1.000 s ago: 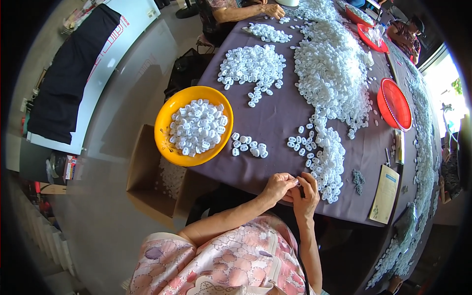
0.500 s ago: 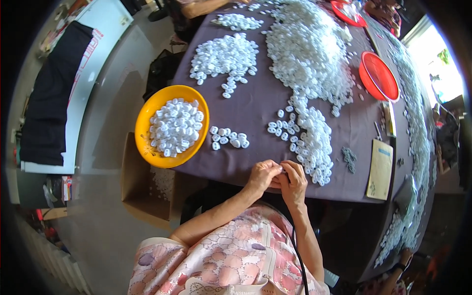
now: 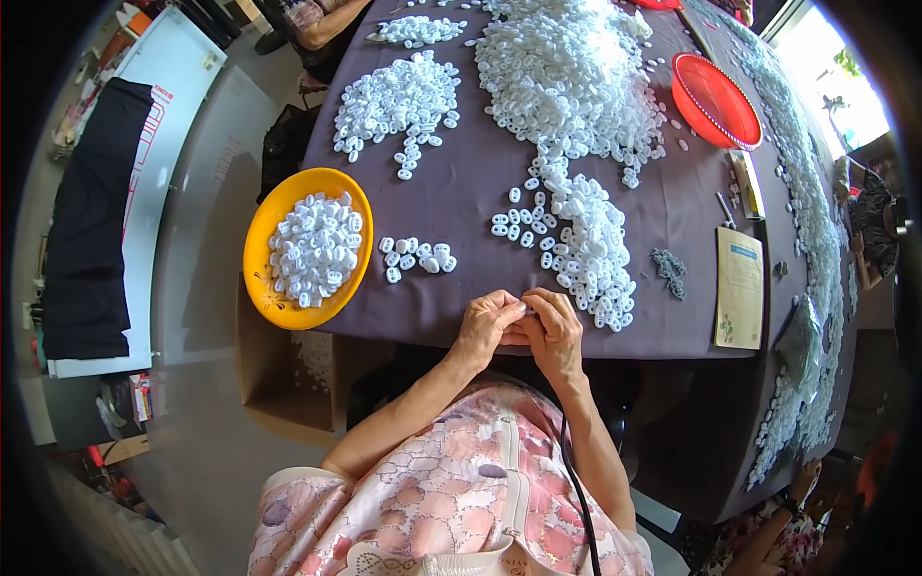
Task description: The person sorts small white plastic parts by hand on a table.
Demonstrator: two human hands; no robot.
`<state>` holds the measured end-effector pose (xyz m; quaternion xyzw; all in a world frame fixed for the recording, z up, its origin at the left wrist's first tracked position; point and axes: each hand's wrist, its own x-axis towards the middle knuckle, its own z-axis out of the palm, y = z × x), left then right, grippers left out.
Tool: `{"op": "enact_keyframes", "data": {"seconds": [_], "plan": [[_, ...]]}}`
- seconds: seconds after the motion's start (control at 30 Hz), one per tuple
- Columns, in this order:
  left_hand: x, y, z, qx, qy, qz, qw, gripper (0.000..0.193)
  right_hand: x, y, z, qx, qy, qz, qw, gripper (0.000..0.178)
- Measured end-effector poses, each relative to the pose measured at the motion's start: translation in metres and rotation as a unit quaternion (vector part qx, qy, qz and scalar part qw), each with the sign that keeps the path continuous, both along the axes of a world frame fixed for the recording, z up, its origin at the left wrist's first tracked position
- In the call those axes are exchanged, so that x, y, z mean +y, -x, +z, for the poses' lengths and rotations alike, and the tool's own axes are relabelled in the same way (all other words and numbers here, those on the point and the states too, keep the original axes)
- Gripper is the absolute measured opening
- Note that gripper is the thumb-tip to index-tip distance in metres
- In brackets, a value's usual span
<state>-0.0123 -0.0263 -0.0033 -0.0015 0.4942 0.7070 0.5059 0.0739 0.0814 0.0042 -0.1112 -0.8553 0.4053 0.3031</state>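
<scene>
Far left: black cloth [image 3: 91, 211] draped over a white panel with red markings [image 3: 173, 125]. Next, an open brown cardboard box [image 3: 274, 415] below the table edge. Round yellow bowl [image 3: 259, 240] at the left edge of the table [image 3: 466, 192], which is covered in dark purple-grey cloth; the bowl holds a mound of small white oval pieces [image 3: 317, 250] bearing dark marks. Behind the bowl, another person's bare forearm [image 3: 331, 24]. A wide patch of the same pieces lies on the cloth beyond the bowl; a small loose cluster sits just right of it.

Front edge, centre: left hand [image 3: 488, 324], thumb and index pinched together; right hand [image 3: 555, 331] meets it, fingers likewise closed. A small pale bit [image 3: 526, 308] is gripped at the joined fingertips; too small to identify.

Behind the hands, a large heap of white ovals [image 3: 567, 91] runs toward the front edge, its near end just beside the right hand. Further right: tangled grey-green clump [image 3: 669, 274], red basket [image 3: 713, 101] with a beaded-looking rim, tan booklet [image 3: 738, 298]. Far right: clear plastic bag [image 3: 799, 348] on a long band of pale pieces [image 3: 812, 206].
</scene>
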Motion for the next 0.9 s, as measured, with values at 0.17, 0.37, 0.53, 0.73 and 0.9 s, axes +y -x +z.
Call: {"op": "enact_keyframes", "data": {"seconds": [0.17, 0.37, 0.53, 0.73, 0.9], "plan": [[0.0001, 0.0016, 0.0002, 0.0, -0.006, -0.012, 1.0, 0.013, -0.0011, -0.0002, 0.0012, -0.001, -0.01, -0.005, 1.0, 0.025], [-0.0003, 0.0025, 0.0003, 0.002, -0.007, -0.014, 1.0, 0.013, -0.0016, 0.0004, -0.0003, 0.004, -0.034, -0.008, 0.999, 0.024], [0.0012, 0.0025, 0.0037, -0.005, -0.01, 0.001, 1.0, 0.01, -0.0005, 0.0013, 0.0005, 0.01, -0.049, -0.009, 0.999, 0.025], [0.0003, -0.0002, 0.008, -0.004, 0.019, -0.013, 1.0, 0.014, -0.0036, -0.0002, -0.0025, 0.006, -0.046, -0.022, 0.999, 0.024], [-0.0014, 0.0012, 0.0028, -0.016, -0.015, 0.006, 1.0, 0.015, -0.0022, -0.0051, 0.0071, -0.045, 0.043, 0.004, 0.998, 0.029]]}}
